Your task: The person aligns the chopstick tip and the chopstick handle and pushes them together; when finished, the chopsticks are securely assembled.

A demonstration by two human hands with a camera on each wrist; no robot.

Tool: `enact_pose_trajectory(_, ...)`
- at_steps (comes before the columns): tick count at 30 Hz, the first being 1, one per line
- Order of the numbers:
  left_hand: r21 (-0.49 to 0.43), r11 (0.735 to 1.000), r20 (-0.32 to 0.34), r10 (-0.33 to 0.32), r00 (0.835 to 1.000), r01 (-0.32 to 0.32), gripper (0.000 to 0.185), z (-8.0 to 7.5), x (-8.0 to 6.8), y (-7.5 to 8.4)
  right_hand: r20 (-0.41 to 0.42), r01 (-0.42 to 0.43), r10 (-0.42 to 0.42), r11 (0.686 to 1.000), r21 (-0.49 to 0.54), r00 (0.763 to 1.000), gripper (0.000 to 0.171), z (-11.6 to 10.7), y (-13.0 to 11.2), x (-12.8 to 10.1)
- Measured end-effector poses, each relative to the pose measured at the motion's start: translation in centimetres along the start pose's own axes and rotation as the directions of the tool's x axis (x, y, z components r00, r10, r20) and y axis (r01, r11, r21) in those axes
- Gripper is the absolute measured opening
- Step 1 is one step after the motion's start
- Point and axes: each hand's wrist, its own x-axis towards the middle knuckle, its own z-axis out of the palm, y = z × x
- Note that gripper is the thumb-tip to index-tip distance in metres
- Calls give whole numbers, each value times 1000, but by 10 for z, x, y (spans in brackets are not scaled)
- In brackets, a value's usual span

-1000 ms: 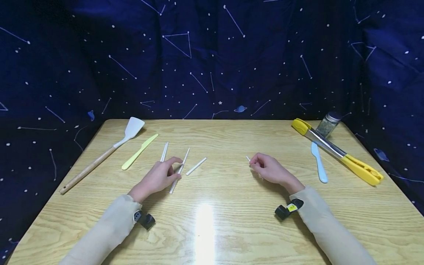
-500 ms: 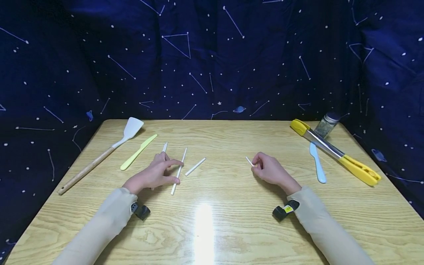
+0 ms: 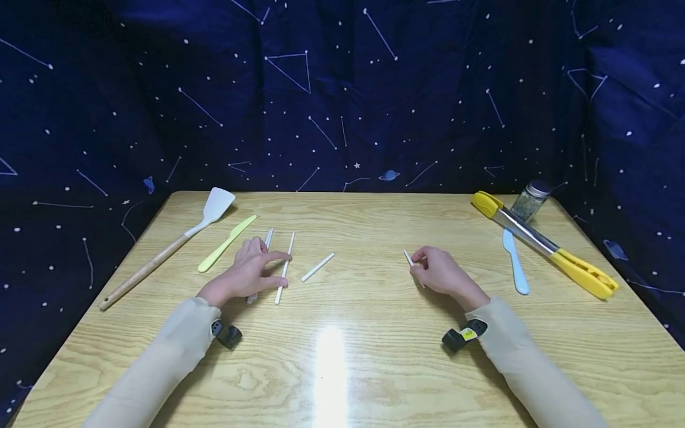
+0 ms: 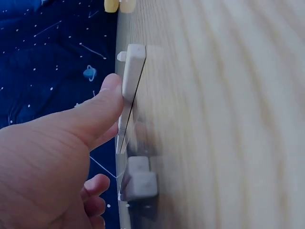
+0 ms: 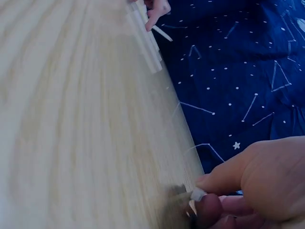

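My left hand (image 3: 247, 272) reaches over the table with thumb and index finger extended, their tips touching a long white stick (image 3: 285, 269) lying there. Its other fingers bend above a pair of white sticks (image 3: 251, 298), partly hidden below them. In the left wrist view the thumb presses along the long stick's squared side, and the pair's blunt ends (image 4: 143, 183) show close by. A shorter white stick (image 3: 318, 267) lies right of this. On the right, my right hand (image 3: 440, 271) pinches another short white stick (image 3: 408, 258) between thumb and fingers, low over the table.
At left lie a white spatula (image 3: 218, 203) with a wooden handle and a yellow-green knife (image 3: 227, 242). To the right are a light blue knife (image 3: 515, 264), yellow-ended tongs (image 3: 527, 230) and a small herb jar (image 3: 530, 202). A dark starry cloth (image 3: 342, 95) hangs behind the table.
My left hand has shifted left, and the long stick under its fingertips has slid with it toward the pair. More of the short stick in my right hand now shows.
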Motion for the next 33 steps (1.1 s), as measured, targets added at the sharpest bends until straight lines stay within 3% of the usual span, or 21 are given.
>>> enact_pose_trajectory(8,-75,996,-52,-52,997,48,52,3,3,11,-67,48,-35,976,213,997,19,-4,2,-5)
enact_pose_trajectory(15,-123,992,-189,-49,981,26,29,14,12,33,-98,36,3,919,392,995,14,-14,-1,-6)
enact_pose_trajectory(18,-143,989,-214,-54,975,23,24,19,17,41,-112,24,26,905,424,993,15,-15,-2,-6)
enact_pose_trajectory(27,-109,992,-246,-85,966,60,24,31,27,58,-122,43,23,859,510,992,18,-18,-4,-10)
enact_pose_trajectory(33,-107,991,-184,-102,978,83,18,36,32,64,-113,63,1,823,564,994,20,-23,-2,-11)
